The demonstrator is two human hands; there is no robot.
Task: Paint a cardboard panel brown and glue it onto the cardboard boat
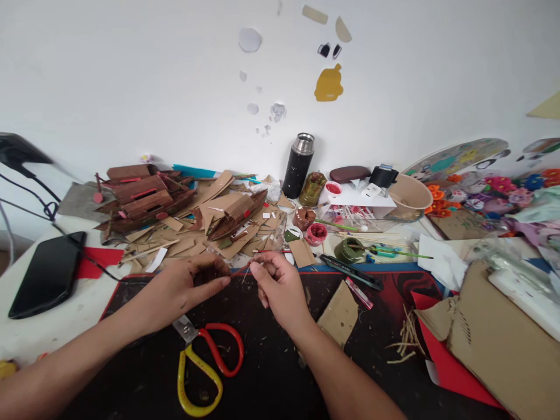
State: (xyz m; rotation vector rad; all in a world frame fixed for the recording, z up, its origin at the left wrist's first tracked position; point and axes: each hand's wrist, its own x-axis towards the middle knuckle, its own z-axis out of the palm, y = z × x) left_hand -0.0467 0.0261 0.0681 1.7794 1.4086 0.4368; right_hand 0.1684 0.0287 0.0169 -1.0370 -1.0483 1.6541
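Observation:
My left hand (184, 286) and my right hand (280, 286) meet over the dark cutting mat (271, 361), fingertips almost touching. Between them they pinch a thin stick (243, 270), each hand on one end; a short pale strand hangs from it. Under my left forearm lie scissors (205, 361) with one red and one yellow handle loop. Just beyond the hands is a heap of brown cardboard scraps (210, 221) with a brown model boat (144, 198) at its left.
A black phone (48, 274) lies at the left edge on a cable. A black flask (298, 165), paint pots (315, 233), a utility knife (350, 271) and brushes stand behind. Cardboard sheets (490, 332) and red paper fill the right; a cardboard piece (339, 312) lies beside my right wrist.

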